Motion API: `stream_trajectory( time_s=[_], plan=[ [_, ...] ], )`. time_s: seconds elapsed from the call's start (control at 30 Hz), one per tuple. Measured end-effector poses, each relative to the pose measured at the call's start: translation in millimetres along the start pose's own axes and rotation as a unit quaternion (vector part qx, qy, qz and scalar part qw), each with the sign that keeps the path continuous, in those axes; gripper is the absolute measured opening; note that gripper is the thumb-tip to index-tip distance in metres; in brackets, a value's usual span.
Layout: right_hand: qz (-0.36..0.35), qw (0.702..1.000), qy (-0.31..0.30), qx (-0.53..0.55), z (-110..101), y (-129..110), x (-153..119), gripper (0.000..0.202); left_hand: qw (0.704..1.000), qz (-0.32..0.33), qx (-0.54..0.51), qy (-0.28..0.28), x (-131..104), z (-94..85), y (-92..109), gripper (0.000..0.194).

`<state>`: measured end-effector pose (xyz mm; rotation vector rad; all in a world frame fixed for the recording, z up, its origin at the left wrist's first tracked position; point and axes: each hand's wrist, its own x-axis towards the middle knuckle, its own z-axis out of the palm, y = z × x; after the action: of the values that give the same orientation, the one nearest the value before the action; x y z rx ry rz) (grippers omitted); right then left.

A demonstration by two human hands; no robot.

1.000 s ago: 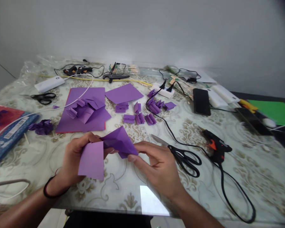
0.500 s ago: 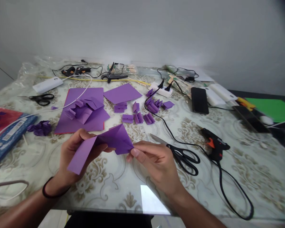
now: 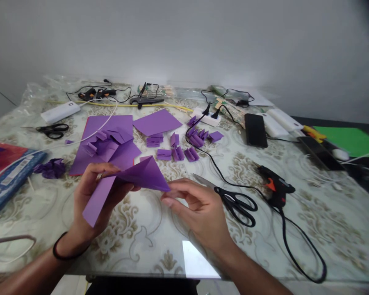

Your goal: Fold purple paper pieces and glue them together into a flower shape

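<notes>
A folded purple paper (image 3: 146,174) is held up above the near middle of the table. My left hand (image 3: 95,196) grips its left part, with a flat strip of it hanging down over the palm. The thumb and fingers of my right hand (image 3: 199,205) are closed at the paper's pointed right corner. Beyond my hands, a purple folded shape (image 3: 106,143) rests on purple sheets (image 3: 80,157). Small folded purple pieces (image 3: 177,153) lie in a group to the right of it, with another purple sheet (image 3: 158,122) behind them.
Black scissors (image 3: 236,203) and a black glue gun (image 3: 276,186) with its cable lie right of my right hand. A phone (image 3: 256,130) and power strip (image 3: 206,116) are farther back. Crumpled purple paper (image 3: 51,168) and a blue-red packet (image 3: 12,176) sit left.
The paper's right part has turned and now shows a smoother, pointed flap. My left hand has shifted slightly left, while my right hand remains at the corner.
</notes>
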<state>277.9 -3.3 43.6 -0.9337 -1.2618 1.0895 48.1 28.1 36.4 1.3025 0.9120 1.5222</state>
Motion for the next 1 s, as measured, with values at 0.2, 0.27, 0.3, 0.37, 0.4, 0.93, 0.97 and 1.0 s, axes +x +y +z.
stream_trajectory(
  time_s=[0.2, 0.27, 0.3, 0.37, 0.4, 0.93, 0.97, 1.0],
  plan=[
    [-0.037, 0.998, 0.024, -0.047, 0, -6, 1, 0.022, 0.999, 0.03, 0.032, -0.01, 0, 1.4, 3, 0.042],
    [-0.043, 0.997, 0.033, -0.051, 0, -8, 2, 0.024, 0.997, 0.047, 0.053, 0.003, -1, 2.1, 5, 0.043],
    [-0.044, 0.997, 0.036, -0.046, 0, -9, 2, 0.025, 0.996, 0.061, 0.064, 0.01, -1, 2.5, 6, 0.045],
    [-0.047, 0.998, 0.038, -0.024, 1, -10, 3, 0.028, 0.992, 0.094, 0.085, 0.018, -1, 3.4, 6, 0.048],
    [-0.05, 0.998, 0.036, -0.012, 1, -10, 4, 0.03, 0.989, 0.111, 0.091, 0.015, 0, 4.1, 6, 0.05],
    [-0.087, 0.994, 0.066, -0.017, -4, -16, 6, 0.032, 0.994, 0.081, -0.034, -0.064, 3, 11.7, 15, 0.024],
    [-0.084, 0.994, 0.067, -0.02, -4, -16, 6, 0.031, 0.995, 0.071, -0.04, -0.065, 3, 11.2, 15, 0.02],
    [-0.082, 0.994, 0.068, -0.024, -5, -16, 6, 0.03, 0.995, 0.058, -0.044, -0.066, 2, 10.8, 16, 0.018]
  ],
)
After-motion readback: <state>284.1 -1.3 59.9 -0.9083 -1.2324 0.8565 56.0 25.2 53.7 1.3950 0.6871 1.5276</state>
